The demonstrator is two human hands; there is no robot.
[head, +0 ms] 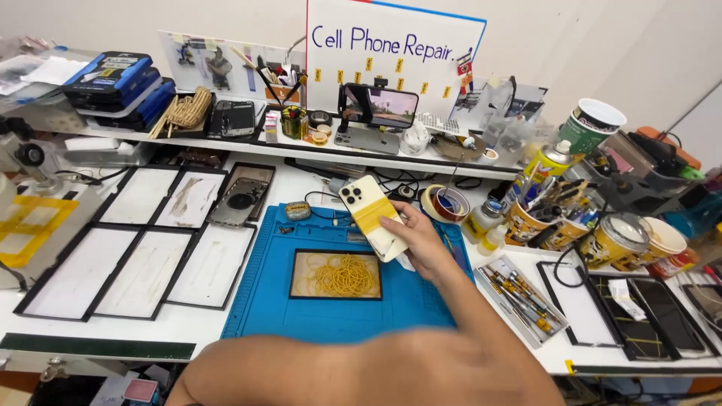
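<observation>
Hand (421, 244) gripping yellow-banded white phone (370, 216)

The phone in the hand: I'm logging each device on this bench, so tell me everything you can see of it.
The phone is pale cream or gold, seen from its back, with a cluster of round camera lenses at its upper left corner. A yellow band, seemingly tape, crosses its middle. It is tilted, its top towards the shelf, above the blue work mat. One hand grips its lower end, fingers wrapped around the edge; which hand cannot be told. Its screen side is hidden.
</observation>
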